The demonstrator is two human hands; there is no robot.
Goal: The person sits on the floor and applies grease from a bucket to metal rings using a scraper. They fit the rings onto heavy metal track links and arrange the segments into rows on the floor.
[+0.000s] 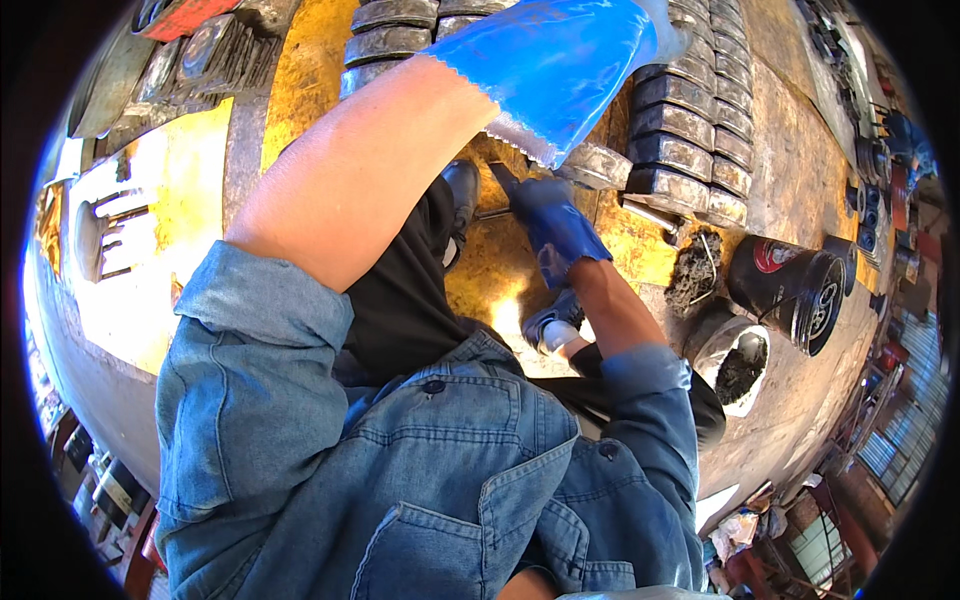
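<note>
My left hand, in a long blue glove, reaches up and across to the right, over the rows of grimy metal blocks. Its fingers are smeared and partly cut off by the top edge, so their grip is unclear. Lower down, my right hand, also blue-gloved, is closed around a dark, flat-ended tool, most of which the hand hides. A loose grey metal block lies just beyond the right hand, beside the rows and partly behind the left glove's cuff.
To the right stand a black bucket and a white-rimmed tub with dark greasy matter in it. A dark greasy heap with a stick lies beside them. Flat metal pieces are stacked at upper left. My shoes rest near the yellow-stained floor.
</note>
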